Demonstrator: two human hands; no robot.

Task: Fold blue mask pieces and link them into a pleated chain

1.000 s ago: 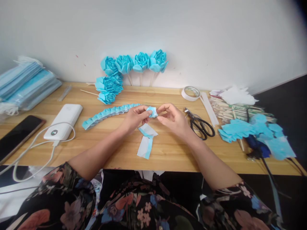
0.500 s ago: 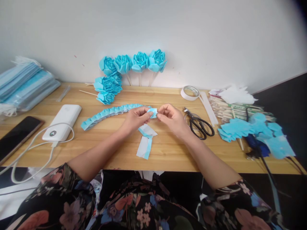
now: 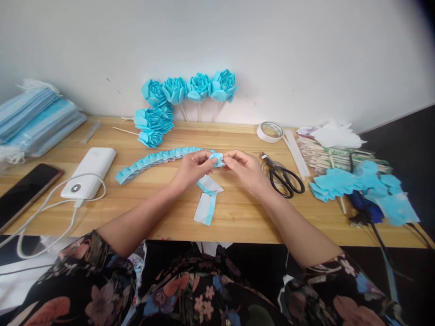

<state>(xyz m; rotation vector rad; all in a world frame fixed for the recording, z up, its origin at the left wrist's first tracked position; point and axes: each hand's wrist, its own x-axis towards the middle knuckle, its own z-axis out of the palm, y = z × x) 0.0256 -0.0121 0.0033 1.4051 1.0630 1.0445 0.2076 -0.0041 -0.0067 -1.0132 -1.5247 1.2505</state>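
Between my fingers is a small folded piece of blue and white fabric [image 3: 217,159]. My left hand [image 3: 195,168] pinches its left side with thumb and fingers. At its right edge, the thumb and fingertips of my right hand [image 3: 245,171] close on the same piece. Just below lie two flat cut pieces [image 3: 205,208], white with a blue edge, partly overlapping. A curved row of folded blue pieces [image 3: 154,159] runs leftward from behind my left hand. Black-handled scissors [image 3: 285,179] rest to the right of my right hand.
Several blue fabric flowers [image 3: 200,88] on sticks are at the back against the wall. A tape roll [image 3: 270,131] and white glue sticks [image 3: 296,153] lie right of centre. Blue petals [image 3: 335,182] cover part of a blue tool [image 3: 365,207]. A power bank [image 3: 90,172], phone [image 3: 27,194] and masks [image 3: 41,117] are left.
My right-hand fingers have lowered and closed in against the right edge of the folded piece. My left hand keeps its pinch. The whole view has shifted very slightly.
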